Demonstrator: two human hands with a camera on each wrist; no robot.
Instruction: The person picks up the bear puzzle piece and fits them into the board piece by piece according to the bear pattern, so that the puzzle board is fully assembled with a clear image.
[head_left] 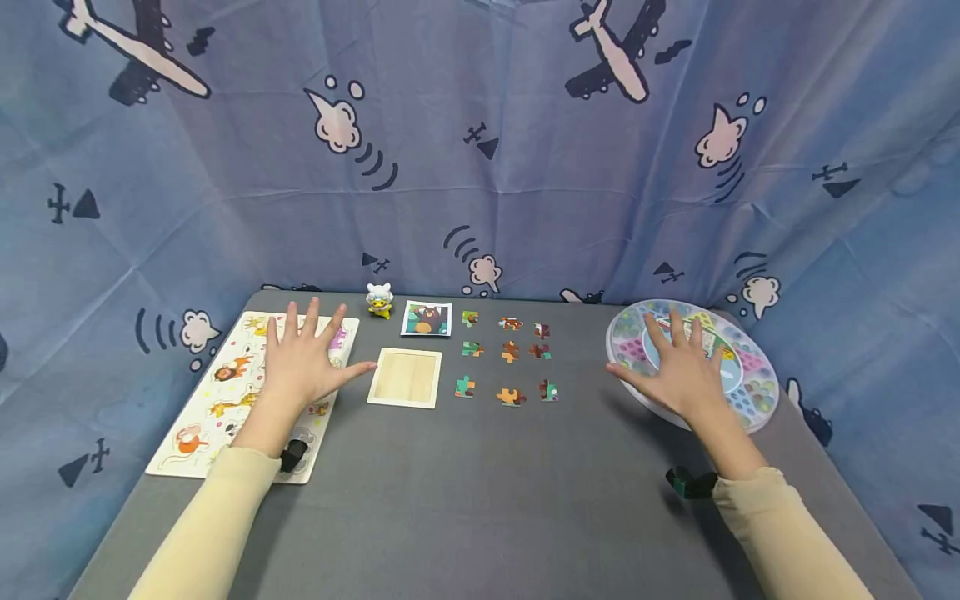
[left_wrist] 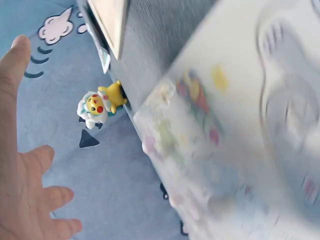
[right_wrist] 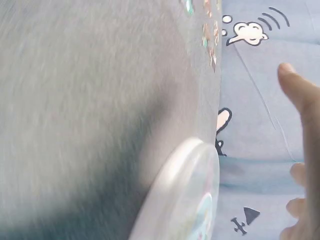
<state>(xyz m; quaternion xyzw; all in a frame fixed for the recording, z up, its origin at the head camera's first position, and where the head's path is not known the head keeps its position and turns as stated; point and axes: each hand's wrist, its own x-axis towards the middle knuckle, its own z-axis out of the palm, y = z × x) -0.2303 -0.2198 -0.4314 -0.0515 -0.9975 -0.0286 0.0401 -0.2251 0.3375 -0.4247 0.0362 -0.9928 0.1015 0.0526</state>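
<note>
My left hand [head_left: 300, 358], fingers spread, hovers over a white animal puzzle board [head_left: 247, 367] at the table's left. On the other side, my right hand [head_left: 686, 375] is spread out above a round white tray with colourful compartments [head_left: 759, 375]. Neither hand holds anything. Between them, several loose jigsaw pieces [head_left: 511, 352] lie apart in rows. A shallow wooden puzzle frame [head_left: 405, 379] lies to their left, with a picture card [head_left: 427, 319] behind it. In the left wrist view, the spread fingers show against the curtain, beside the board.
A small yellow figurine in a white hat [head_left: 379, 301] stands at the back edge, left of the card. Behind the grey table [head_left: 450, 500] hangs a blue curtain [head_left: 480, 167] printed with planes and clouds. It also runs along both sides.
</note>
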